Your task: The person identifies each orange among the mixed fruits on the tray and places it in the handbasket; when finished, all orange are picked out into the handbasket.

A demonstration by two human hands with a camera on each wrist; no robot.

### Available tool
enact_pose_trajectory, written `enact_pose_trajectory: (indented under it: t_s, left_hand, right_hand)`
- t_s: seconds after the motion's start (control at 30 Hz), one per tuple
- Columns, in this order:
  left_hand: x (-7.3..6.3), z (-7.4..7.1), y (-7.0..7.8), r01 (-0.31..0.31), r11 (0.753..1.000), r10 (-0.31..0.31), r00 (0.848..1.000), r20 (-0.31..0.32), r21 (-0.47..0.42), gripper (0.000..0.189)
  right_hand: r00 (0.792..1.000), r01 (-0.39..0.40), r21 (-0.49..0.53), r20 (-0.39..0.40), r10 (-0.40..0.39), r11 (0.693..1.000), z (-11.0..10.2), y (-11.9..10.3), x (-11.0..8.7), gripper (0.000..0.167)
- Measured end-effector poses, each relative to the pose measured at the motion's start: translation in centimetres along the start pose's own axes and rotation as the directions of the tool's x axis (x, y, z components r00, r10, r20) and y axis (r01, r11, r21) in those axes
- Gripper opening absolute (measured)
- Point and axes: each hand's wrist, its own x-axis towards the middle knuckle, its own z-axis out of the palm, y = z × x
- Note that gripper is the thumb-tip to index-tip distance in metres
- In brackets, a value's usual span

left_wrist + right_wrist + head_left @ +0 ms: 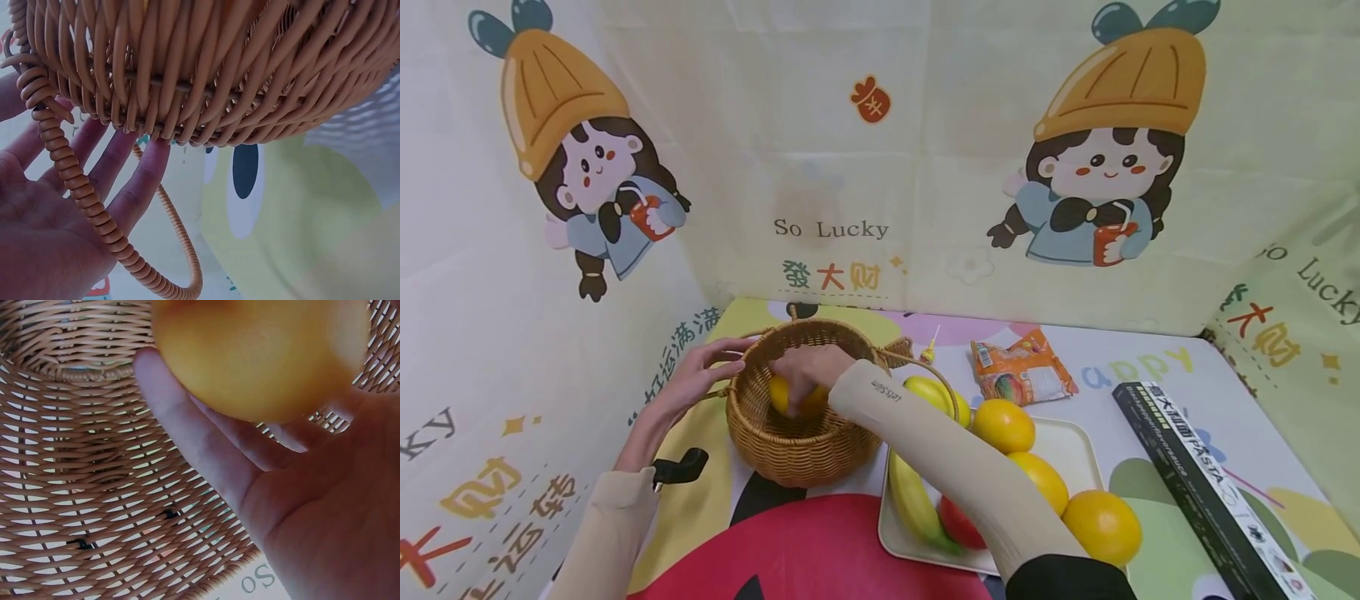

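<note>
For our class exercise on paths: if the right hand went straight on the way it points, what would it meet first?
The right hand, holding a round fruit, would probably meet the inside of the wicker basket first; depth is hard to judge.

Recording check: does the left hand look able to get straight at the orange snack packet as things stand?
Probably not directly: the wicker basket stands between the left hand and the orange snack packet, with the right hand inside it.
</note>
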Motion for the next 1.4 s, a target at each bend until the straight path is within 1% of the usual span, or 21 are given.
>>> enact_pose_trajectory:
  t_s: [0.23,0.37,0.53,0.67,0.73,0.9,1.0,1.17,1.27,1.4]
  left_hand:
    - [-0.1,0.0,-0.2,-0.007,1.0,0.007,1.0,-0.004,-0.001,0.041]
    - [-0.1,0.0,-0.2,0.0,1.0,0.0,1.0,-0.002,-0.009,0.041]
    - [-0.2,0.0,-0.2,0.019,1.0,-0.019,1.0,-0.002,-0.013,0.043]
    - [-0.2,0.0,-0.3,0.023,1.0,-0.023,1.0,0.003,-0.018,0.043]
    - [-0.2,0.1,-0.3,0.019,1.0,-0.019,1.0,0.005,-0.024,0.043]
    - [-0.1,0.1,-0.4,0.002,1.0,-0.002,1.0,-0.002,-0.015,0.043]
    - [-0.1,0.1,-0.5,-0.011,1.0,0.011,1.0,-0.004,-0.01,0.042]
    - [-0.1,0.0,-0.4,-0.036,0.999,0.036,0.999,-0.013,0.008,0.041]
    - [0.0,0.0,-0.5,-0.037,0.999,0.037,0.999,-0.013,0.018,0.041]
    - [0.1,0.0,-0.5,-0.04,0.999,0.04,0.999,-0.01,0.003,0.041]
  right_hand:
    - [1.0,0.007,-0.018,0.023,-0.006,1.0,-0.2,0.1,-0.1,0.059]
    - [1.0,0.003,0.019,0.023,-0.003,1.0,-0.4,0.1,-0.3,0.064]
    - [1.0,0.012,0.023,0.003,-0.012,1.0,-1.0,-0.1,-1.0,0.066]
    - [0.999,0.05,-0.008,-0.02,-0.05,0.999,-1.6,-0.1,-1.8,0.069]
    - [0.996,0.078,-0.016,-0.036,-0.079,0.997,-1.9,0.0,-2.3,0.07]
    - [0.986,0.144,-0.014,-0.082,-0.145,0.989,-2.4,0.6,-3.8,0.067]
    - [0.985,0.146,-0.009,-0.096,-0.146,0.989,-2.3,1.2,-4.8,0.065]
    - [0.987,0.122,-0.011,-0.104,-0.122,0.993,-1.9,2.1,-6.7,0.069]
    - [0.986,0.121,-0.01,-0.111,-0.121,0.993,-1.4,2.6,-7.9,0.072]
    - [0.983,0.127,0.008,-0.133,-0.124,0.992,-0.7,3.6,-9.7,0.071]
